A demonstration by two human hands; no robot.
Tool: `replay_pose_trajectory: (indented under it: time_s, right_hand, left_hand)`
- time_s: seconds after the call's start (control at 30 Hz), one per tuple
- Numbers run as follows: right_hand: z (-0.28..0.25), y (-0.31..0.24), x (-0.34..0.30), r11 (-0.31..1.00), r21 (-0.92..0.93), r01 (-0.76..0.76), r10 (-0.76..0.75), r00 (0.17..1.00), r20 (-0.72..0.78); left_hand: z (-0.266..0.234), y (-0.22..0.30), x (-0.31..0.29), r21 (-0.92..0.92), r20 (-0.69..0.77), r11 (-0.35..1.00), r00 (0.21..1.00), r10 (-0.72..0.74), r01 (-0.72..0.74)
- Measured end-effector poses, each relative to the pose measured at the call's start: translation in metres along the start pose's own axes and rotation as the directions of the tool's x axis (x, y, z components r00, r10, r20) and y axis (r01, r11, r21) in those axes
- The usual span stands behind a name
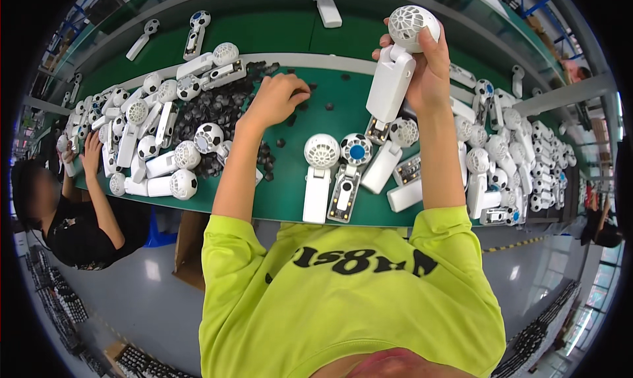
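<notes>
My right hand (431, 75) grips a white handheld fan (389, 85) with a round, grilled ball head, raised above the green table (297, 187). Its fingers wrap around the head and the hinge, and the handle hangs down toward the table. Over small black pieces (211, 114) heaped on the table, my left hand (278, 100) is closed, fingers curled together; what lies in them, if anything, is hidden. In front of me lie a white fan (318, 180) and a fan with an uncovered handle and blue centre (346, 187).
Piles of similar fans lie to the left (135, 124) and right (521, 154). Several more rest on the green ledge (264, 29) behind. At the far left a co-worker (86, 206) in black reaches into the left pile. A cardboard box (190, 249) stands below the table edge.
</notes>
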State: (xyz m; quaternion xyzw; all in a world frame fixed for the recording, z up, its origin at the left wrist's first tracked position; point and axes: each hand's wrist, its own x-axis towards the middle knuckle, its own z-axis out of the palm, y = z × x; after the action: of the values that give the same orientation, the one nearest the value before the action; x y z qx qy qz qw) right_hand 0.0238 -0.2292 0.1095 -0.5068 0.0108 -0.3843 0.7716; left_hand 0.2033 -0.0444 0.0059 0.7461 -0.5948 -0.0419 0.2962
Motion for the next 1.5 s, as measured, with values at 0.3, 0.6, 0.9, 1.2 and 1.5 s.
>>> replay_pose_trajectory:
  time_s: [0.3, 0.6, 0.9, 1.2, 1.5]
  right_hand:
    - [-0.002, 0.033, -0.012, 0.999, -0.048, -0.018, 0.02, 0.999, 0.031]
    - [0.01, 0.041, -0.034, 0.996, -0.008, 0.089, -0.089, 0.996, -0.005]
    - [0.013, 0.034, -0.044, 0.898, -0.139, 0.416, -0.421, 0.907, -0.003]
    - [0.017, 0.039, -0.049, 0.854, -0.234, 0.465, -0.485, 0.874, -0.033]
    - [0.019, 0.044, -0.052, 0.874, -0.101, 0.475, -0.483, 0.87, -0.095]
  left_hand:
    - [-0.013, 0.041, 0.001, 0.061, 0.16, 0.983, 0.97, -0.184, 0.176]
    - [-0.026, 0.14, 0.014, -0.147, -0.56, 0.937, 0.807, 0.186, -0.318]
    - [-0.016, 0.152, 0.011, 0.151, -0.679, 0.916, 0.635, 0.369, -0.371]
    - [-0.01, 0.15, 0.006, -0.11, -0.622, 0.926, 0.752, 0.22, -0.361]
    - [0.019, 0.151, 0.001, -0.518, -0.64, 0.775, 0.765, -0.071, -0.362]
